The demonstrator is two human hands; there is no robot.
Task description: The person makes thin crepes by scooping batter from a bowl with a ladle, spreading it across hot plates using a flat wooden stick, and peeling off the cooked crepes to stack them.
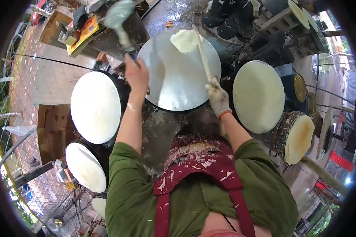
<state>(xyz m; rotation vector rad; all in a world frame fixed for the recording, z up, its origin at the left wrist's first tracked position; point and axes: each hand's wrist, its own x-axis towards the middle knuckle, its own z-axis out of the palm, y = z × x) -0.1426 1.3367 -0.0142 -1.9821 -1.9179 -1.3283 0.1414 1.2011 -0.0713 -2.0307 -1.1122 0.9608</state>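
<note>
My bare left hand [137,76] is closed around the dark handle of a ladle [120,17]. Its round, pale head is smeared by motion above the far left of a round metal griddle [171,83]. On my right hand [218,96] is a stained, light work glove, its fingers wrapped round a long wooden stick [203,57]. The stick slants over the right part of the griddle, its far end beside a patch of pale batter [184,41]. That batter lies near the griddle's far edge; the rest of the plate is bare and shiny.
Round plates covered in pale sheets stand at left [95,107] and right [258,96]. A folded pale sheet [86,168] lies at lower left. Browned flatbreads [300,140] are piled at right. Metal tins [300,87] stand behind them. Black shoes [227,19] sit at the back.
</note>
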